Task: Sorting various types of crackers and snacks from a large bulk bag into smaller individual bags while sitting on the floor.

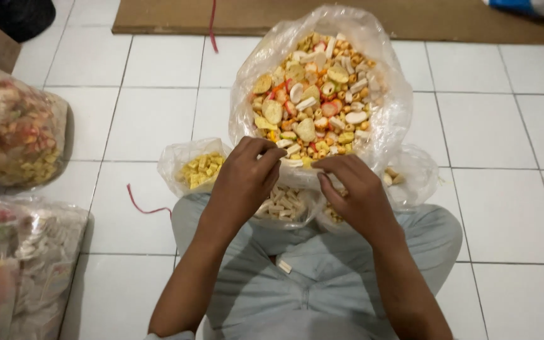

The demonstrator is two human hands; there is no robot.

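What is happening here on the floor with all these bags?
A person sits on the white tiled floor with both hands at the near rim of a large clear plastic bag full of mixed coloured crackers. The left hand and right hand pinch the bag's edge. Smaller bags lie against the person's legs: one with yellow pieces and one with pale sticks. More filled bags are stacked at the left.
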